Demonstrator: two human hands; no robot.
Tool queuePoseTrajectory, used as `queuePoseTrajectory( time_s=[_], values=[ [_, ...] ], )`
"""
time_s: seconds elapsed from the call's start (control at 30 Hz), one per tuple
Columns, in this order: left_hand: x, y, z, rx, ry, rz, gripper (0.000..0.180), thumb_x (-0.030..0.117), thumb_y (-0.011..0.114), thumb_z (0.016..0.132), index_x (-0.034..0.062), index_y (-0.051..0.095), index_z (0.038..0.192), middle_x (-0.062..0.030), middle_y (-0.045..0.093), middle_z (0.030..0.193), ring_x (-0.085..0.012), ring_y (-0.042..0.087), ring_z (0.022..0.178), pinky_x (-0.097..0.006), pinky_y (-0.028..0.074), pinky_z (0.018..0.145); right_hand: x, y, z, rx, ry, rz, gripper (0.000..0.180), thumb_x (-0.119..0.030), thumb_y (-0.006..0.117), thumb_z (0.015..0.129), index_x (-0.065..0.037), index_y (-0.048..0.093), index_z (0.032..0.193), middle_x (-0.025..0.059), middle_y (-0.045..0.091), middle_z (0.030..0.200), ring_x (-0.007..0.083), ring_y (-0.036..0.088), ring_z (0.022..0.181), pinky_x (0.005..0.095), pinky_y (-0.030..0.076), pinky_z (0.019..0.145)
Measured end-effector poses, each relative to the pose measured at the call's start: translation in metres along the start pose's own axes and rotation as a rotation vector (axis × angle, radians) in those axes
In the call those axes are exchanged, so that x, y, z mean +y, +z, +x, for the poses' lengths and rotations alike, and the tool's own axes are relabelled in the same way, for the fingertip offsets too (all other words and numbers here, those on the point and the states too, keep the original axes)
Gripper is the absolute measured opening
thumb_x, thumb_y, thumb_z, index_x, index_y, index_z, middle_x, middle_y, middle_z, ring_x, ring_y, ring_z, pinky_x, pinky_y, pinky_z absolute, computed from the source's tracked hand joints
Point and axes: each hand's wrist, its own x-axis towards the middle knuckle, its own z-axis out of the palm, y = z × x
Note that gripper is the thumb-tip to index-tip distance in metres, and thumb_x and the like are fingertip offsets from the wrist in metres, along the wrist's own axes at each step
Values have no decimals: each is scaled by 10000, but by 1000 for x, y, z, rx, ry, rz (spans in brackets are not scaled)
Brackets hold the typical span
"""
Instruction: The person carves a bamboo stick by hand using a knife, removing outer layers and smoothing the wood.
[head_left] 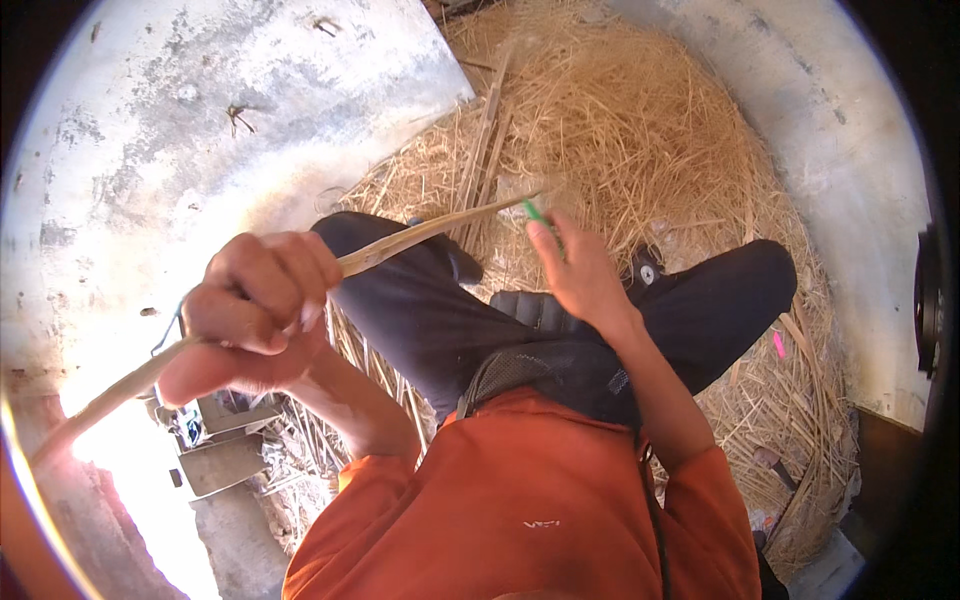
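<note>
1. You have two bare hands in view, both occupied.
2. Your left hand [265, 290] is closed in a fist around one long, thin, pale tan woody stick [390, 250].
3. That single stick slants across in front of you, from the lower left up to its narrow end near your right hand [585, 275].
4. Your right hand grips one small bright green object [533, 211] between thumb and fingers, at the stick's narrow end; you cannot tell whether the two touch.
5. Below your hands are your two bent legs in dark trousers [715, 305], knees turned outward, and your one orange shirt [540, 490].
6. Around your legs spreads one wide bed of loose golden straw [640, 120], its stalks too many to count.
7. At least two long brown strips [485, 150] lie on it beyond your left knee.
8. One small bright pink piece [779, 344] lies on your right.
9. Farther out, one pale, grey-stained flat panel [300, 110] stands at upper left, with two small dark twisted bits [239, 120] on it.
</note>
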Motion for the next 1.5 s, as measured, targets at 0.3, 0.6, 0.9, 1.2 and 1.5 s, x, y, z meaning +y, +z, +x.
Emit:
queuePoseTrajectory(
  time_s=[0.3, 0.6, 0.9, 1.2, 1.5],
  values=[
    [5, 15, -12, -22, 16, 141, 472, 347, 503, 913, 120, 381, 518, 11, 432, 410, -78, 370, 279, -214, 366, 278, -50, 23, -33, -66, -188, 129, 354, -341, 467, 950, -33, 503, 780, 207, 534, 545, 428, 551, 547, 512, 414, 507],
    [2, 23, -6, 21, -14, 74, 379, 125, 484, 820, 131, 328, 475, 3, 393, 367, -82, 313, 241, -219, 341, 247, -14, 43, -28, 62, -283, -117, 347, -362, 522, 918, -48, 514, 770, 161, 516, 482, 368, 559, 455, 461, 428, 413],
    [8, 6, -18, -38, 22, 36, 371, 105, 413, 861, 30, 448, 499, -41, 381, 392, -123, 343, 264, -263, 341, 263, 2, 47, -22, 181, -379, -333, 323, -344, 537, 916, -40, 552, 807, 134, 518, 484, 345, 555, 452, 429, 424, 417],
    [3, 14, -3, -136, 64, 23, 279, 39, 387, 803, 84, 317, 537, -39, 357, 392, -117, 320, 272, -260, 316, 250, 6, 26, -27, 74, -277, -245, 421, -393, 493, 930, -26, 550, 733, 199, 565, 556, 376, 600, 565, 445, 453, 508],
    [-2, 13, -1, -110, 59, 12, 304, 72, 381, 822, 94, 301, 530, -29, 376, 403, -109, 329, 269, -253, 320, 251, -42, 9, -44, -87, -183, 255, 442, -350, 455, 957, 7, 550, 716, 199, 556, 579, 387, 508, 541, 408, 431, 538]
  ],
)
